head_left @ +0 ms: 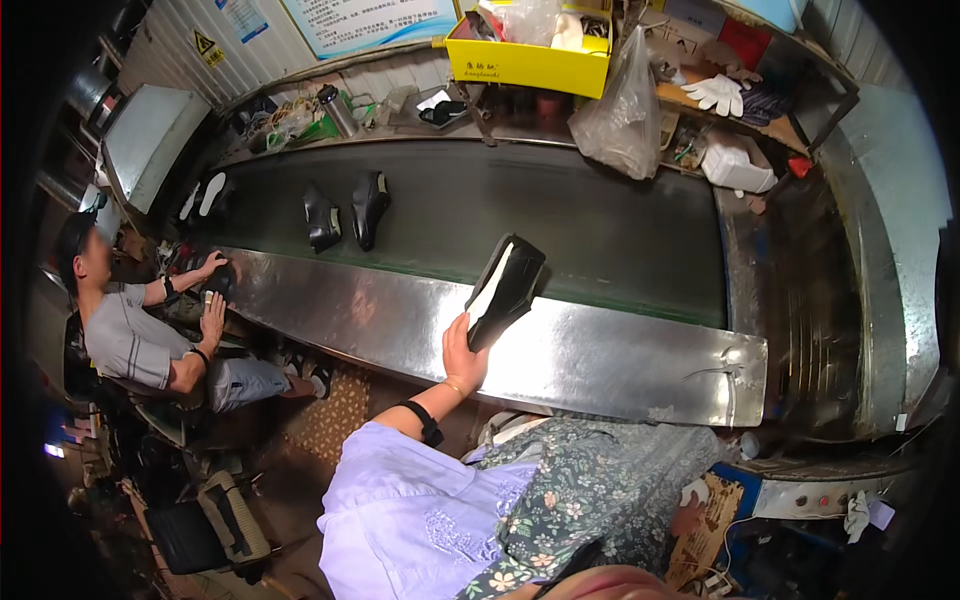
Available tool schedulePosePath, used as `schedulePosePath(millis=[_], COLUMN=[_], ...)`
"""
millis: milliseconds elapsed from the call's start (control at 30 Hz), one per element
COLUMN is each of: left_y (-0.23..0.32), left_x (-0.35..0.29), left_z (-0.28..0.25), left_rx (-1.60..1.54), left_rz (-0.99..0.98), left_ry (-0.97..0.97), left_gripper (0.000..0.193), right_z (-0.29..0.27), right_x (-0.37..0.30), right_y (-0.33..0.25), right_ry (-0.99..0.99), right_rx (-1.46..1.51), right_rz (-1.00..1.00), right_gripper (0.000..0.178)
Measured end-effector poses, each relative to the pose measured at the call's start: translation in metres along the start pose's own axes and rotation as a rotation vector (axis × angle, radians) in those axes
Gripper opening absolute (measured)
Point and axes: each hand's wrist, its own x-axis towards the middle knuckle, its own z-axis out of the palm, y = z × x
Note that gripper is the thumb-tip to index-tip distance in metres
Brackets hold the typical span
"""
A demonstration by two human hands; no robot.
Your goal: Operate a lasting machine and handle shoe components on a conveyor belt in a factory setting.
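My left hand (463, 358) grips a black shoe (512, 292) by its lower end. A long white strip shows along the shoe's left side. It is held tilted over the metal ledge (600, 350) and the near part of the dark conveyor belt (600, 225). My right hand (687, 515) is partly visible at the lower right, beside a worn brown board (722, 520). Something white shows at its fingers, which are too unclear to read. Two black shoes (370, 210) stand on the belt farther left, and a pair with white soles (212, 194) lies beyond them.
A seated co-worker (140, 330) has both hands at the ledge's left end. Behind the belt are a yellow box (530, 62), a hanging plastic bag (618, 115) and white gloves (716, 95) on a shelf. A panel with buttons (810, 500) stands at the lower right.
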Motion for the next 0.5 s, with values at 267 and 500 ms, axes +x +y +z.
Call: schedulePosePath(millis=[267, 500], left_y=[-0.006, 0.006], left_x=[-0.002, -0.003], left_z=[0.007, 0.001], left_rx=[0.023, -0.091], left_rz=[-0.011, -0.104], left_ry=[0.034, -0.085], left_gripper=[0.068, 0.072], right_z=[0.008, -0.009], right_x=[-0.004, -0.013], right_y=[0.002, -0.011], right_ry=[0.118, 0.040], right_rx=[0.123, 0.360], right_rz=[-0.024, -0.623], right_gripper=[0.039, 0.021])
